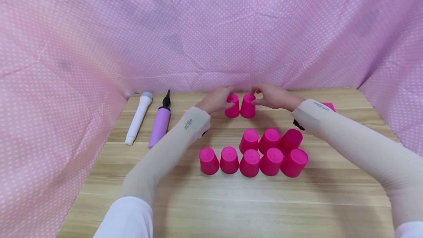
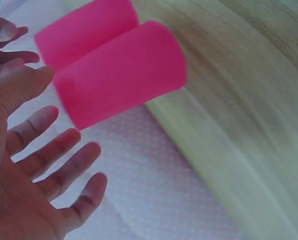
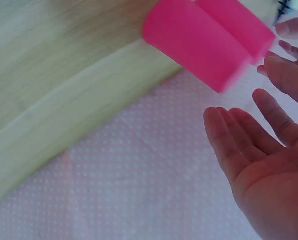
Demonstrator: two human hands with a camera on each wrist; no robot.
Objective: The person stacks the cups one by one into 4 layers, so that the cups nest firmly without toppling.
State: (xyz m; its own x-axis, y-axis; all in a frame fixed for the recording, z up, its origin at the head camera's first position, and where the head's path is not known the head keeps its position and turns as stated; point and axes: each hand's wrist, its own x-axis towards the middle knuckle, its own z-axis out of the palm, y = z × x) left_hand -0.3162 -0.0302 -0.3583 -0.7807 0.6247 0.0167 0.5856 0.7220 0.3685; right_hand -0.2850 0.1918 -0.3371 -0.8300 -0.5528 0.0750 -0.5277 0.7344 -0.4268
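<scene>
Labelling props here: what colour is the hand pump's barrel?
Light purple; the barrel shows best from the head.

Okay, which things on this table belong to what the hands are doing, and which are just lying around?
In the job:
two far pink cups
likely the eight nearer pink cups

Seemingly lying about:
white microphone
purple pump
partly hidden pink item

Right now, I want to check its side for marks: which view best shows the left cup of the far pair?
The left wrist view: the left cup appears large, its side almost unobstructed. The head view shows it smaller, partly covered by the left hand; the right wrist view, partly behind the other cup.
</scene>
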